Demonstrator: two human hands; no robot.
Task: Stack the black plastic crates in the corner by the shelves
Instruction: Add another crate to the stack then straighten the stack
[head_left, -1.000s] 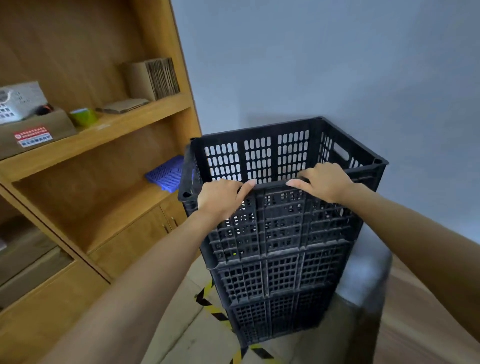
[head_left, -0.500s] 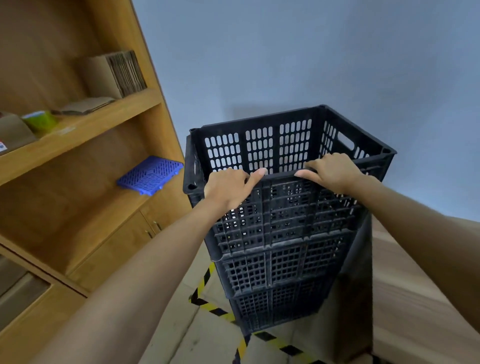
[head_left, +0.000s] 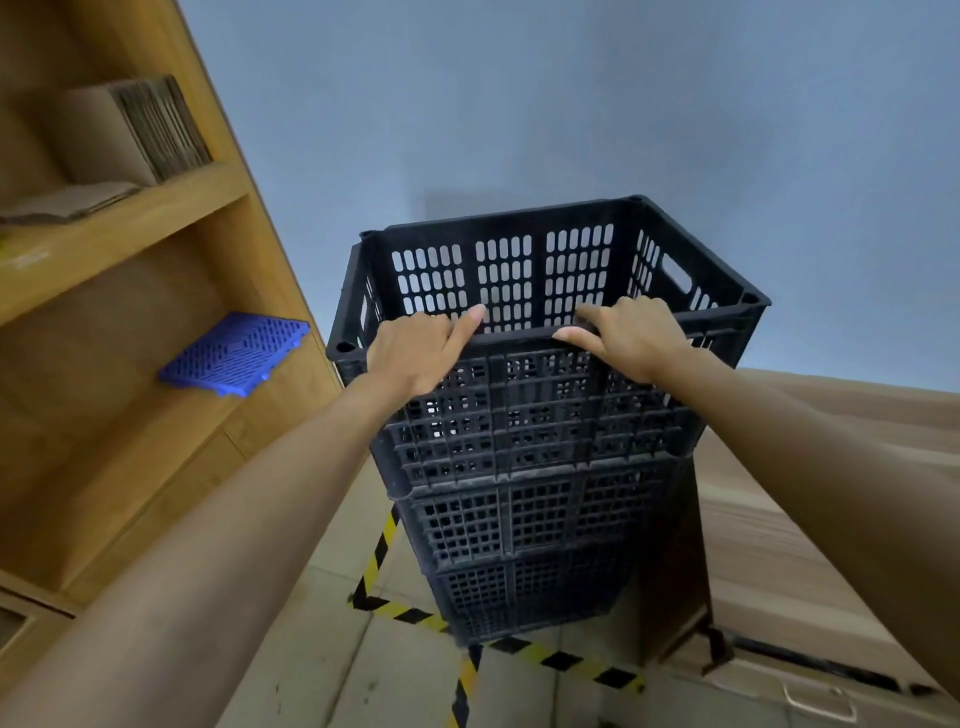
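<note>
A stack of black slotted plastic crates (head_left: 530, 519) stands on the floor against the grey wall, just right of the wooden shelves (head_left: 130, 218). The top crate (head_left: 504, 275) is open upward and empty inside. My left hand (head_left: 415, 353) grips the left part of its near rim, fingers curled over the edge. My right hand (head_left: 628, 338) holds the same rim further right, thumb on the outside. Both forearms reach in from the bottom corners.
A blue plastic grid panel (head_left: 234, 353) lies on a lower shelf. Flattened cardboard (head_left: 130, 130) stands on the shelf above. Yellow-black tape (head_left: 519, 649) marks the tiled floor under the stack. A large cardboard box (head_left: 810, 519) sits close to the right.
The view has shifted right and tilted; the stack sits more central. Both hands keep their hold on the top crate's near rim, now slightly closer together.
</note>
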